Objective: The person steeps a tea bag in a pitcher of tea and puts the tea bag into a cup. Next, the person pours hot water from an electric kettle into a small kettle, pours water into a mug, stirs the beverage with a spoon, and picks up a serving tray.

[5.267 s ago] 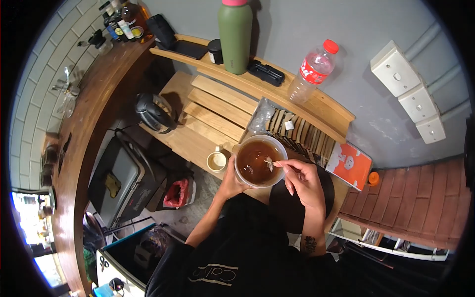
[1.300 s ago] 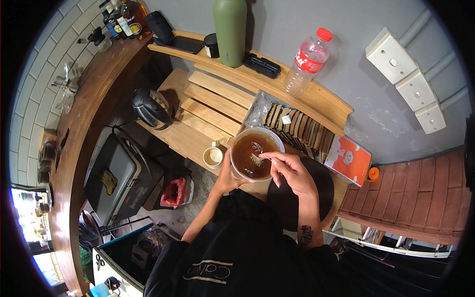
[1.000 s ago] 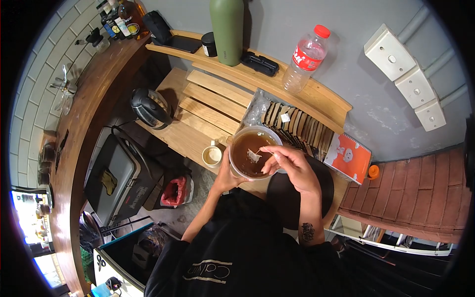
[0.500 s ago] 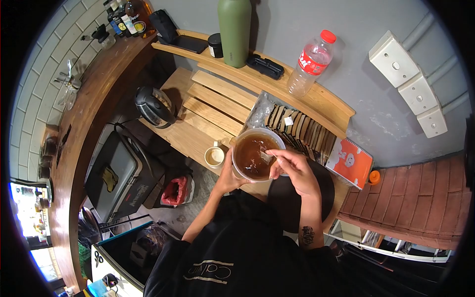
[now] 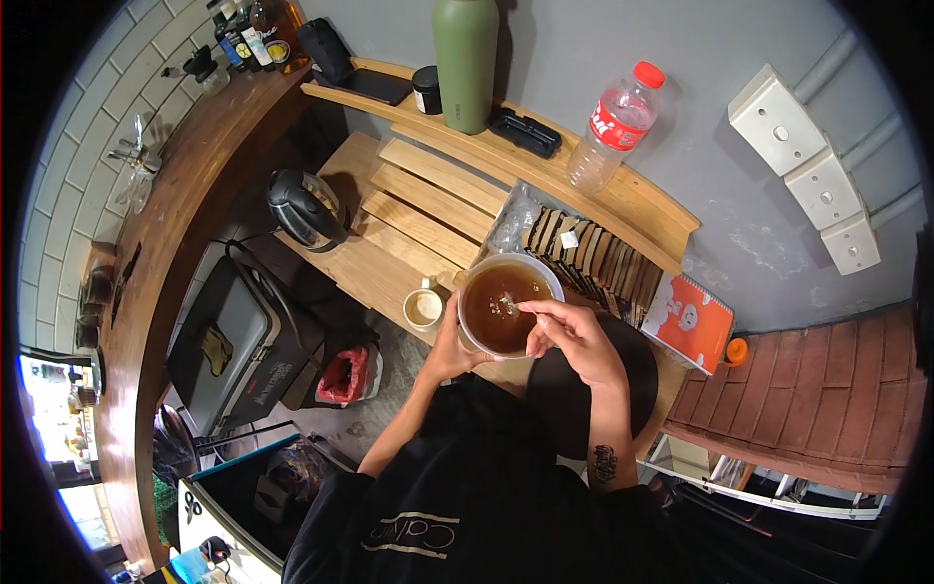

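Observation:
My left hand [image 5: 449, 348] grips a round, pale-rimmed tub [image 5: 555, 275] at its left and lower side. Brown tea [image 5: 501, 329] fills much of it. My right hand [image 5: 582, 346] reaches over the tub's right rim, thumb and forefinger pinched on a tea bag [image 5: 508, 305]. The bag is at the tea's surface, largely hidden by the liquid and glints of light. Left of the tub stands a small cream mug [image 5: 424, 310], light inside. Behind the tub, a row of paper tea sachets [image 5: 595, 255] sits in a clear plastic-lined box.
A black kettle [image 5: 305, 209] stands on the slatted wooden table [image 5: 428, 200]. Along the back ledge are a green bottle [image 5: 465, 73] and a red-capped plastic bottle [image 5: 615, 127]. An orange notebook [image 5: 687, 321] lies right, beside a dark round seat [image 5: 623, 389]. A lined bin [image 5: 348, 375] is below left.
My right hand has shifted slightly left and down over the tea. The tea bag, earlier more visible near the tub's right side, is now lower in the liquid, nearer the middle.

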The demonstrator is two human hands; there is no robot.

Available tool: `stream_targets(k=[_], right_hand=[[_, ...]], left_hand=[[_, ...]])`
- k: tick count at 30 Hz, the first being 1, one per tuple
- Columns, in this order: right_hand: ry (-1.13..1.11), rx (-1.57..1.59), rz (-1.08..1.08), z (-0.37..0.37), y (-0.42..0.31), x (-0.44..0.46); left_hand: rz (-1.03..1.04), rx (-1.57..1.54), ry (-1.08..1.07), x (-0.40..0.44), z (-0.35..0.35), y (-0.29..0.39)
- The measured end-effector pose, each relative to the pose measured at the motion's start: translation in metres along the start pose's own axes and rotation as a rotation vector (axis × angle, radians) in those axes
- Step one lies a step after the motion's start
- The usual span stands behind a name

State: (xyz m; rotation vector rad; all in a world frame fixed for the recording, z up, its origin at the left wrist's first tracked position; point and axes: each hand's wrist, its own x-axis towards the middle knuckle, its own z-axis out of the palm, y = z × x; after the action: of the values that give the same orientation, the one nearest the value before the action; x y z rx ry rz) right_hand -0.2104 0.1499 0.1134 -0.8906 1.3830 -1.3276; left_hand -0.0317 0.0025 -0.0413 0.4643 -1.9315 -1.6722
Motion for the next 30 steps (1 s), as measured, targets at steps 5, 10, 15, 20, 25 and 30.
stream_targets(k=[5, 10, 15, 20, 25, 30], right_hand=[[0.049, 0.004, -0.112, 0.0, -0.029, -0.008], [-0.006, 0.026, 0.003, -0.001, 0.006, 0.001], [0.049, 0.035, -0.073, -0.003, -0.018, -0.004], [0.043, 0.013, -0.093, -0.005, -0.02, 0.0], [-0.015, 0.003, 0.05, 0.0, 0.007, 0.01], [0.058, 0.015, -0.102, -0.001, -0.027, -0.001]], left_hand=[[-0.001, 0.001, -0.006, -0.001, 0.001, 0.001], [0.011, 0.012, -0.002, -0.001, 0.0, -0.004], [-0.018, -0.034, -0.003, -0.003, 0.001, -0.004], [-0.02, -0.044, -0.006, -0.001, 0.001, -0.002], [-0.021, 0.02, -0.009, -0.002, -0.001, -0.003], [-0.019, 0.002, -0.009, -0.003, -0.002, -0.006]])
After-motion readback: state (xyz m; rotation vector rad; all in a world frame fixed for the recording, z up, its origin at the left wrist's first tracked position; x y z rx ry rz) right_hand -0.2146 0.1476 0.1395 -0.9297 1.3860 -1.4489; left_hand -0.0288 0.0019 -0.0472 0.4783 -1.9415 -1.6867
